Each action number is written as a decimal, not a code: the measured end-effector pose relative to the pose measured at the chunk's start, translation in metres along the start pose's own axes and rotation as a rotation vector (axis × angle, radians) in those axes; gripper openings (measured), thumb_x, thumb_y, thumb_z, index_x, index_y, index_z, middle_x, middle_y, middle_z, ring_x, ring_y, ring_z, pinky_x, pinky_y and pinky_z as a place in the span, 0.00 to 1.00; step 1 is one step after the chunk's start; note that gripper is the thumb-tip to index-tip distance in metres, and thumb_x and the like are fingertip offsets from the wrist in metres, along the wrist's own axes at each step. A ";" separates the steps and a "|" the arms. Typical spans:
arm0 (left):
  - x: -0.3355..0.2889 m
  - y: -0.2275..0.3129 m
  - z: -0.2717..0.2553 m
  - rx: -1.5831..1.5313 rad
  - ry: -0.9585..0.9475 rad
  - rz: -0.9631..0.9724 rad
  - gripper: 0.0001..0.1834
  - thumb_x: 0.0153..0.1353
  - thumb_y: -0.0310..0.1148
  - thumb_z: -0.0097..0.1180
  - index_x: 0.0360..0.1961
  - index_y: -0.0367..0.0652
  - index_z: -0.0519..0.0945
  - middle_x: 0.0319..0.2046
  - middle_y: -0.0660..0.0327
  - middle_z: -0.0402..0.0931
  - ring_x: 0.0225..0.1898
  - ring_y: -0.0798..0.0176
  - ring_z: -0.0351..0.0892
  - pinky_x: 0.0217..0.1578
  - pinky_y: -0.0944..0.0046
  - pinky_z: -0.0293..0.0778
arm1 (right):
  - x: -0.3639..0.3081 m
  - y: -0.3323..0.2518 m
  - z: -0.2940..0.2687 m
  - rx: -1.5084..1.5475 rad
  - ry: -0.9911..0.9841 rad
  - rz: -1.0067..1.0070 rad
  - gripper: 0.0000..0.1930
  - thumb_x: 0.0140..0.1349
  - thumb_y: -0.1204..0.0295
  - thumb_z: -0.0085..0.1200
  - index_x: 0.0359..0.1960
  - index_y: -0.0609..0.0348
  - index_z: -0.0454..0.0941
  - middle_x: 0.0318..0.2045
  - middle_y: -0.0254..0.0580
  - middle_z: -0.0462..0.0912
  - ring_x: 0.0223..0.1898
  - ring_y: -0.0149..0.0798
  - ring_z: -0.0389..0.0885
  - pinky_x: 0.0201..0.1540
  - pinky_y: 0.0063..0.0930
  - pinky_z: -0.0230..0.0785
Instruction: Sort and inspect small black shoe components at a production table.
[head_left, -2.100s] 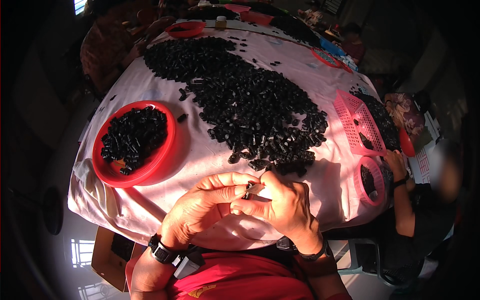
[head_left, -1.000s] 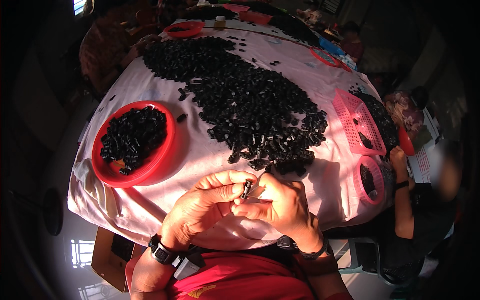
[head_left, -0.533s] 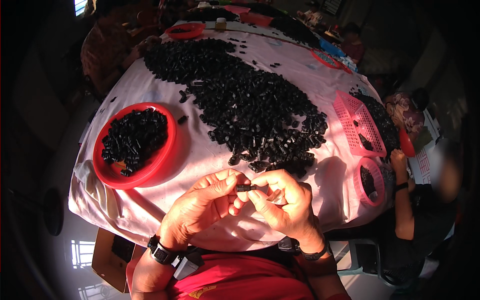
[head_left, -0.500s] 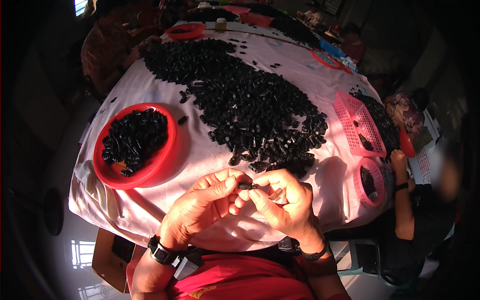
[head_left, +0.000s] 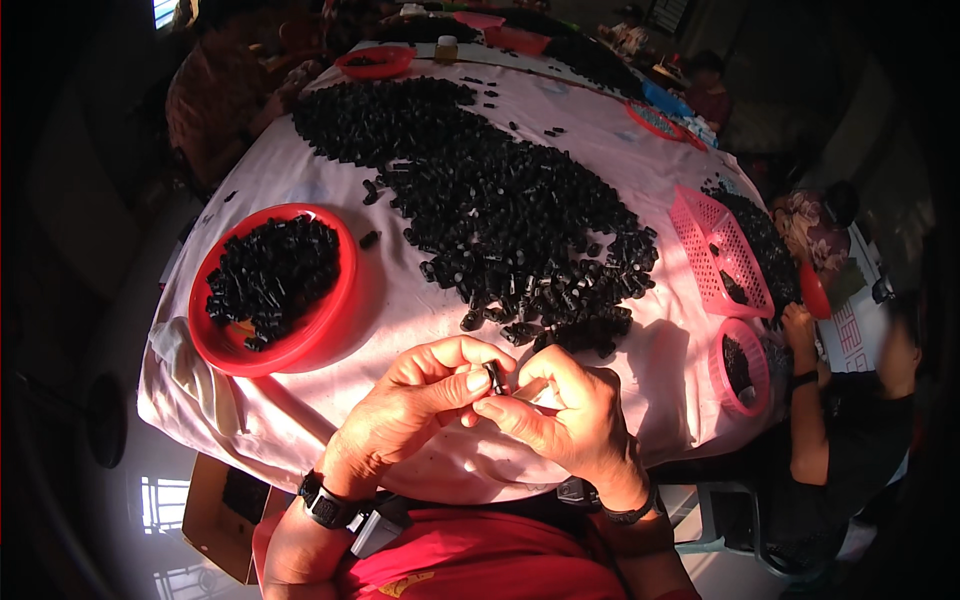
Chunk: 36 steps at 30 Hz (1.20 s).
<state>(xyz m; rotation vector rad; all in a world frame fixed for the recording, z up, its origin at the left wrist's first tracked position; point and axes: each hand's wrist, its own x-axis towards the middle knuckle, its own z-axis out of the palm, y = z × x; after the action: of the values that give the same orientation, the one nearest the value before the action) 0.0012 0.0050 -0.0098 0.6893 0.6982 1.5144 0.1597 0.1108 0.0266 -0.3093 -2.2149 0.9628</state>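
Observation:
Near the table's front edge, my left hand (head_left: pixel 410 405) pinches a small black cylindrical part (head_left: pixel 494 377) between thumb and fingertips. My right hand (head_left: pixel 570 415) is closed close beside it, its thumb reaching toward the part. A thin pale object (head_left: pixel 545 396), too small to name, shows between the right thumb and curled fingers. Just beyond both hands spreads a large pile of similar black parts (head_left: pixel 500 220). To the left, a red round basin (head_left: pixel 348 290) holds a heap of the same parts (head_left: pixel 270 275).
A pink perforated basket (head_left: pixel 715 250) and a pink round basket (head_left: pixel 765 365) stand on the right, by a co-worker's hand (head_left: pixel 797 325). Another person (head_left: pixel 215 110) sits at the far left. A grey cloth (head_left: pixel 195 375) lies at the left edge; a cardboard box (head_left: pixel 215 510) is below.
The black part has turned from lying sideways to standing more upright in my left fingers. My right fingertips have drawn slightly away and downward from it.

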 end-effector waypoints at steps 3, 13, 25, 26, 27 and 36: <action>-0.001 0.000 0.003 0.022 0.022 -0.022 0.14 0.67 0.35 0.55 0.51 0.41 0.79 0.43 0.67 0.79 0.39 0.76 0.74 0.39 0.74 0.70 | 0.000 0.000 -0.004 -0.116 -0.097 0.079 0.18 0.55 0.62 0.69 0.28 0.61 0.73 0.21 0.39 0.82 0.24 0.28 0.81 0.26 0.23 0.72; 0.000 0.000 0.009 0.025 0.028 0.024 0.17 0.65 0.33 0.57 0.52 0.36 0.78 0.47 0.57 0.80 0.48 0.65 0.78 0.50 0.64 0.73 | -0.002 0.004 -0.005 -0.194 -0.071 0.081 0.22 0.51 0.55 0.70 0.30 0.60 0.76 0.23 0.43 0.83 0.23 0.31 0.81 0.26 0.25 0.71; -0.001 0.002 0.013 -0.009 0.035 -0.015 0.18 0.65 0.35 0.58 0.53 0.36 0.78 0.48 0.57 0.80 0.50 0.65 0.77 0.53 0.63 0.71 | 0.001 0.006 -0.004 -0.364 -0.041 -0.035 0.24 0.47 0.50 0.71 0.27 0.58 0.75 0.20 0.42 0.81 0.20 0.43 0.82 0.22 0.31 0.71; 0.000 0.001 0.012 -0.009 0.034 -0.015 0.18 0.65 0.35 0.58 0.53 0.36 0.78 0.48 0.57 0.80 0.50 0.65 0.77 0.53 0.63 0.71 | 0.000 0.006 -0.004 -0.371 -0.044 -0.031 0.24 0.47 0.50 0.71 0.27 0.58 0.75 0.20 0.43 0.81 0.21 0.43 0.82 0.22 0.31 0.72; 0.000 0.000 0.010 0.001 0.030 -0.016 0.19 0.64 0.35 0.58 0.53 0.36 0.78 0.47 0.58 0.80 0.50 0.65 0.77 0.52 0.64 0.71 | 0.000 0.006 -0.004 -0.378 -0.047 -0.030 0.24 0.47 0.50 0.70 0.27 0.58 0.75 0.20 0.43 0.82 0.21 0.43 0.83 0.23 0.31 0.72; -0.001 -0.003 0.011 -0.048 0.051 -0.023 0.20 0.63 0.36 0.59 0.53 0.37 0.79 0.47 0.59 0.80 0.46 0.67 0.77 0.49 0.67 0.71 | -0.001 0.008 -0.004 -0.376 -0.072 -0.006 0.23 0.51 0.51 0.68 0.28 0.58 0.75 0.22 0.43 0.83 0.24 0.45 0.84 0.25 0.33 0.74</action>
<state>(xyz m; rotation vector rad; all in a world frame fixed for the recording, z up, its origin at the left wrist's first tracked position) 0.0120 0.0046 -0.0055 0.6069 0.7040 1.5267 0.1631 0.1179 0.0221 -0.4434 -2.4561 0.5560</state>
